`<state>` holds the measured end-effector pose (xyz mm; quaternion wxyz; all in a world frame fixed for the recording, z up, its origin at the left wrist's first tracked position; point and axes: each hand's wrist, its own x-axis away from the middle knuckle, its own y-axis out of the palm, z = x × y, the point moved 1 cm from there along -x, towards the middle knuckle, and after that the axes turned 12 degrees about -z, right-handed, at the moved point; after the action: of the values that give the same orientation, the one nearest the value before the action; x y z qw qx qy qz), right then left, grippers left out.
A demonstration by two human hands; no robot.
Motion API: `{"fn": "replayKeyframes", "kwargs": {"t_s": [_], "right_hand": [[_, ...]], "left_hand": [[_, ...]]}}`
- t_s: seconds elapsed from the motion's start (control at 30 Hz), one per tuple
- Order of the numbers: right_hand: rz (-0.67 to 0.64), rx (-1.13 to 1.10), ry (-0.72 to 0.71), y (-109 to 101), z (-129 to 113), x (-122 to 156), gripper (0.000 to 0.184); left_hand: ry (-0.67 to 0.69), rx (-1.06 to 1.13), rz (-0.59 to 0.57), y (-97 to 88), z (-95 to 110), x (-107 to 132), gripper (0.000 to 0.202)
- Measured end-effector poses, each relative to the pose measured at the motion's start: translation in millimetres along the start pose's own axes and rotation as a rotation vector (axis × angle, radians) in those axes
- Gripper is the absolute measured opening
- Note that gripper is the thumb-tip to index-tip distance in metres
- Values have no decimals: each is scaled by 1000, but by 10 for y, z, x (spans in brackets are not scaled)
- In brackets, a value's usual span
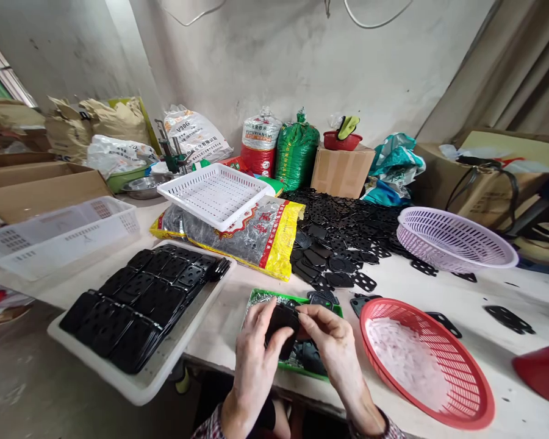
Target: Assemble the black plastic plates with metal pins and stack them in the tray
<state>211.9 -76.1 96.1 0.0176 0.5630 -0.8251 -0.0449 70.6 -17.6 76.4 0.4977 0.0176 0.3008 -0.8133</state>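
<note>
Above the green tray point(256, 297) at the table's point(476, 292) near edge, left hand point(255, 360) and right hand point(336, 347) hold a black plate point(281, 322), fingers clamped on its edges. Steady, level grip seems best. The red basket point(365, 347) waits at three o'clock.

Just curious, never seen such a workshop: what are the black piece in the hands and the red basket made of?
Black piece: thin, matte, no shine; probably plastic or rubber, hard to tell which. Red basket: moulded plastic, slightly glossy, with slotted walls.
</note>
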Motion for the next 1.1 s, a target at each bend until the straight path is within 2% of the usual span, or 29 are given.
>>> {"fn": "replayKeyframes", "kwargs": {"t_s": [0.07,0.17,0.23,0.33,0.43,0.53,0.63,0.83,1.03,1.1], "right_hand": [[-4,-55,17,4,43,-1,33],[43,-90,-4,23,92,17,34],[82,-58,-39,39,103,41,34],[132,63,-106,51,100,82,33],[155,192,-197,57,122,117,30],[146,221,-241,69,197,132,30],[153,197,-221,78,259,124,33],[147,130,-192,122,235,117,34],[228,86,-246,178,326,138,31],[220,102,-255,184,341,144,30]], "left_hand": [[-102,181,-11,10,-21,4,32],[-213,398,-2,30,-41,10,39],[-209,486,-28,46,-35,4,43],[-162,550,-67,71,-8,-17,37],[-146,593,-25,91,12,-34,32],[-146,581,8,100,16,-39,33],[-142,516,11,96,8,-38,35],[-192,412,-19,106,-3,-17,44],[-197,365,5,153,8,21,44],[-198,386,-4,151,-11,20,44]]}}
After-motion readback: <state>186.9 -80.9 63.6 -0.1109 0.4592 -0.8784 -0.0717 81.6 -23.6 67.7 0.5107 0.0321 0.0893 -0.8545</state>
